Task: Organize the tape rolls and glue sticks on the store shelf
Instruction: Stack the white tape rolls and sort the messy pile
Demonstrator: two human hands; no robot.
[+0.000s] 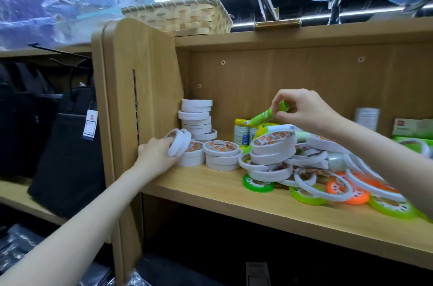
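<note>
Green glue stick (269, 114) is pinched near its cap by the right hand (302, 110), held above the loose pile mid-shelf. Judged light, rigid, smooth: a grip across the barrel is preferred. Two white tape rolls (179, 143) are gripped on edge by the left hand (155, 153) at the shelf's (210, 182) left end, beside the stacked rolls (196, 119). Rolls judged light, stiff, prone to rolling. Woven basket (182, 16) sits on the top board; contents not visible.
</note>
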